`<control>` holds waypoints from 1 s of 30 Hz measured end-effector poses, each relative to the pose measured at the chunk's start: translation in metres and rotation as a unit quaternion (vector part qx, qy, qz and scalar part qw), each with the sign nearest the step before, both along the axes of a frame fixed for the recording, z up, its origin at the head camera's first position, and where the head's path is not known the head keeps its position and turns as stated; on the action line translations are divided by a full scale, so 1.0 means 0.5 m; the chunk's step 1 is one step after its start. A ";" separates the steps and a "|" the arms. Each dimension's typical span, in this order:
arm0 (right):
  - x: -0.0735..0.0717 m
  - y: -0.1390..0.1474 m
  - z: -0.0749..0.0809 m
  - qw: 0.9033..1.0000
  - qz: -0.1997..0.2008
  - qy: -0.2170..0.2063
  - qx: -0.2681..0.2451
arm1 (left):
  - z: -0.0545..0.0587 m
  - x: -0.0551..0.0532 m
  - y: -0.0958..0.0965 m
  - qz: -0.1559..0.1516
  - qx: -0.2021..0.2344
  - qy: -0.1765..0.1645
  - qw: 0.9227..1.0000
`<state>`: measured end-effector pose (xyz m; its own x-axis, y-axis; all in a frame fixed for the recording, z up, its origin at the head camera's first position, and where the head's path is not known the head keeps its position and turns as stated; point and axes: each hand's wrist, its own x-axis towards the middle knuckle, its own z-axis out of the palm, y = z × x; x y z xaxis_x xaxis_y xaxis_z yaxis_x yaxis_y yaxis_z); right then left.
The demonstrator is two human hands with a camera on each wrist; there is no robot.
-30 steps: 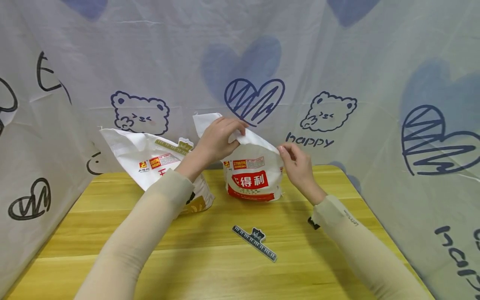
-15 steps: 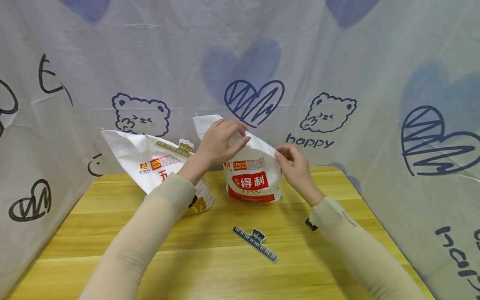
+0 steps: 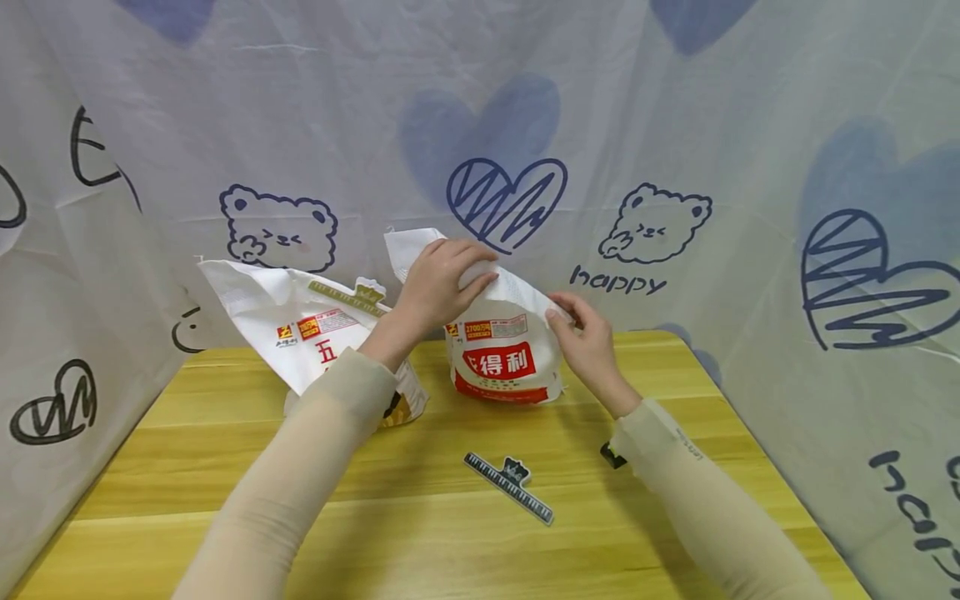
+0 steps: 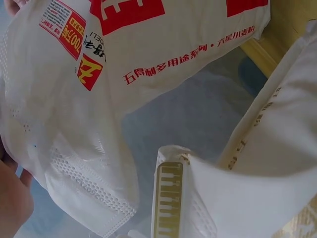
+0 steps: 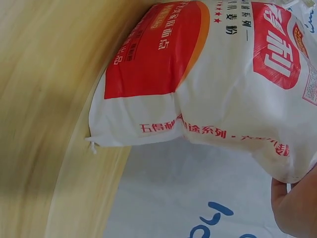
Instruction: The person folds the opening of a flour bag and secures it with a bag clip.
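A white flour bag (image 3: 498, 360) with red print stands on the table, its loose top gathered up and slanting. At the top fold, my left hand (image 3: 444, 279) grips the bag with bent fingers; this hand (image 4: 14, 198) also shows at the left of the left wrist view. My right hand (image 3: 588, 346) pinches the bag's upper right edge, with the thumb in front. To the left leans a second flour bag (image 3: 258, 321), partly hidden by my left arm; a gold clip (image 3: 347, 296) with a piano-key pattern is across its top.
A black piano-key clip (image 3: 510, 490) lies on the wooden table (image 3: 405, 525) in front of the bags. Something small and black (image 3: 612, 456) shows beside the right cuff. A patterned cloth (image 3: 360, 125) hangs behind and at the sides.
My right hand has shifted slightly left and down along the bag's edge. The bag's top now turns forward, showing a dotted band. My left hand keeps nearly the same place.
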<state>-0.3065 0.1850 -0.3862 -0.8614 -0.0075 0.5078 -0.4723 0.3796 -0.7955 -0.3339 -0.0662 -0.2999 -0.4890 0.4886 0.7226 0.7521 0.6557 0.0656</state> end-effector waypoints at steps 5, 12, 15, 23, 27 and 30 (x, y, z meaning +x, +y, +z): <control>-0.001 -0.002 -0.003 1.000 -0.001 0.005 -0.002 | -0.005 -0.006 0.001 -0.003 0.010 0.002 1.000; -0.004 -0.005 -0.009 1.000 -0.012 0.008 -0.004 | -0.013 -0.016 0.005 -0.003 0.044 -0.013 0.999; -0.006 -0.006 -0.011 1.000 -0.015 0.010 -0.006 | -0.014 -0.019 0.008 0.001 0.054 -0.017 0.998; -0.010 -0.005 -0.015 0.999 -0.035 0.016 -0.010 | -0.011 -0.022 0.017 0.024 0.062 -0.019 0.998; -0.008 -0.006 -0.015 0.998 -0.040 0.034 -0.018 | -0.009 -0.021 0.020 0.037 0.061 -0.025 0.997; -0.007 -0.007 -0.017 0.998 -0.037 0.053 -0.019 | -0.009 -0.020 0.021 0.049 0.054 -0.030 0.997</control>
